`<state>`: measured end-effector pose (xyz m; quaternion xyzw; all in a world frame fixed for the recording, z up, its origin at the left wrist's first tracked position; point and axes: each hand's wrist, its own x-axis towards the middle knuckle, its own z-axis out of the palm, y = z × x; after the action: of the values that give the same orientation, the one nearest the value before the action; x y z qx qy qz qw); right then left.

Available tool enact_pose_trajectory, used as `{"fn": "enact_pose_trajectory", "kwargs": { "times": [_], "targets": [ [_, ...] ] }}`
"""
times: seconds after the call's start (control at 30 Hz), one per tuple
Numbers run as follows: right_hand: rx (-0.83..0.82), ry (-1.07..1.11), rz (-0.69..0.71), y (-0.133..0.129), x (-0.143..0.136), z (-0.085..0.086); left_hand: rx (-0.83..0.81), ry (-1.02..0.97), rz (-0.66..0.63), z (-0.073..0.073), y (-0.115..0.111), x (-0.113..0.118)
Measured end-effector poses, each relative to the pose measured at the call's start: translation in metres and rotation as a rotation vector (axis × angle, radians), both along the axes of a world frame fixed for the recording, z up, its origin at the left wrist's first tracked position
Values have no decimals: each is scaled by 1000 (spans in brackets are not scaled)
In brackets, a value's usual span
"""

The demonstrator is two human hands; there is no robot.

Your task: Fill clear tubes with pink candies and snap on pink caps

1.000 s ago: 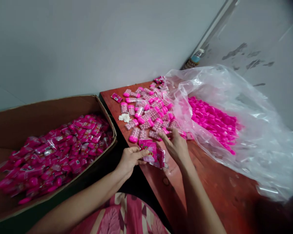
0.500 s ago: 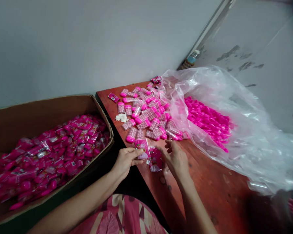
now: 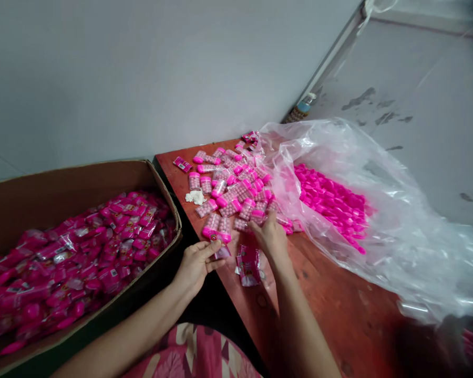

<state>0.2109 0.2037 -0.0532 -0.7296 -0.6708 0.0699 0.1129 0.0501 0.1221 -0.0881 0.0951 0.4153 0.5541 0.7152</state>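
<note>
My left hand (image 3: 196, 262) is closed on a pink printed pouch (image 3: 222, 252), pinched between thumb and fingers at the table's left edge. My right hand (image 3: 271, 237) reaches over the near side of a pile of small clear bottles (image 3: 229, 207) with pink caps and pale pink balls inside. Its thumb and fingers are apart among the bottles, and the fingertips are partly hidden. Between my hands, more pink pouches (image 3: 249, 266) lie flat on the red table (image 3: 323, 299).
To the left stands a cardboard box (image 3: 167, 197) heaped with pink wrapped packs (image 3: 102, 252). A clear plastic bag (image 3: 378, 163) holding bright pink pieces (image 3: 331, 202) covers the table's right side. White scraps (image 3: 196, 197) and a single pink packet (image 3: 182, 164) lie near the left edge.
My right hand has moved forward, away from the flat pouches and onto the bottles. My left hand has drawn slightly left with its pouch, which now tilts more. The view has shifted a little.
</note>
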Motion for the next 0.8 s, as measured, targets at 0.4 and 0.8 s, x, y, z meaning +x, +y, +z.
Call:
{"fn": "enact_pose_trajectory", "kwargs": {
  "times": [0.4, 0.8],
  "targets": [
    [82, -299, 168, -21, 34, -19, -102, -143, 137, 9, 11, -3],
    [281, -398, 94, -60, 37, -29, -123, -194, 199, 11, 17, 2]
  ]
}}
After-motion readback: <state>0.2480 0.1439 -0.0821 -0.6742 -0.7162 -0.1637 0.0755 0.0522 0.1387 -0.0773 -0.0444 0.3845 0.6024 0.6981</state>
